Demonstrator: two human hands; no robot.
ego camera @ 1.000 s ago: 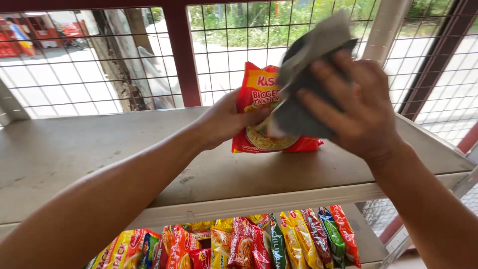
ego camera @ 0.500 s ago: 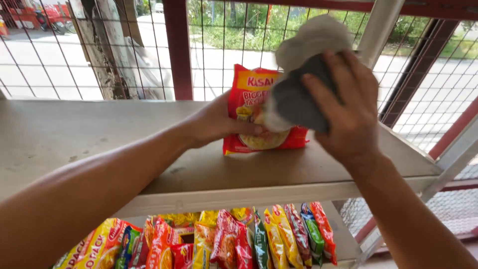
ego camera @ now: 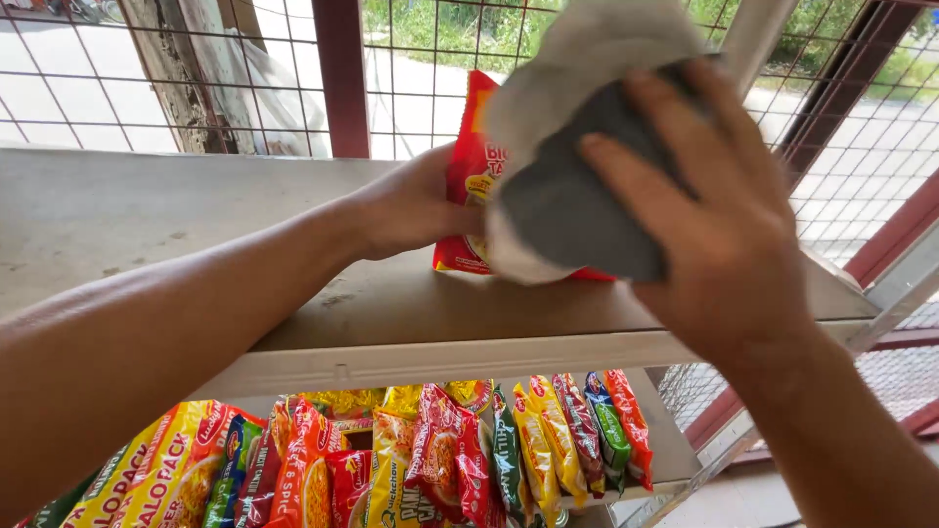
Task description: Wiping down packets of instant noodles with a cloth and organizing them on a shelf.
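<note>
The left hand grips the left edge of a red and yellow plastic snack packet, standing upright on the bare pale wooden shelf. The right hand presses a crumpled grey cloth against the packet front, fingers curled around it. Coloured snack packets fill the lower shelf

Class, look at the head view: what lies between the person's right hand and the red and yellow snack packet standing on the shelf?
A crumpled grey cloth, gripped by the right hand, covers the red and yellow snack packet.
</note>
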